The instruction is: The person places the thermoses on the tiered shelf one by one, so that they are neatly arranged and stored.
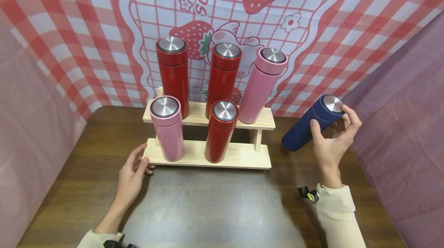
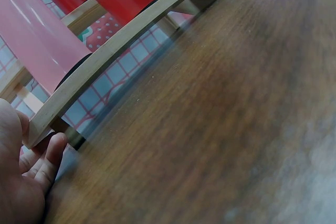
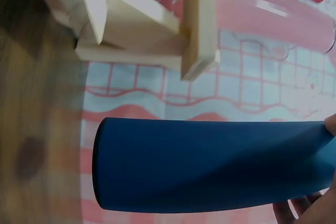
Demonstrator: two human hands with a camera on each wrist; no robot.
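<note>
My right hand (image 1: pixel 333 144) grips a dark blue thermos bottle (image 1: pixel 305 127) near its lid, thumb on one side and fingers on the other. The bottle leans, lid toward the right, beside the two-tier wooden rack (image 1: pixel 194 165). In the right wrist view the blue thermos (image 3: pixel 210 166) lies across the picture and its base shows off the tabletop. At the rack's lower left corner, my left hand (image 1: pixel 131 176) holds the end of the lower board between thumb and fingers. A pink thermos (image 1: pixel 168 136) and a red thermos (image 1: pixel 220 136) stand on that board.
Two red thermoses (image 1: pixel 175 80) (image 1: pixel 223 80) and a pink thermos (image 1: pixel 261 90) stand on the upper board. Behind the brown wooden table (image 1: pixel 208 205) hangs a checked strawberry cloth (image 1: pixel 86 39). Pink cloth (image 1: pixel 402 124) borders both sides.
</note>
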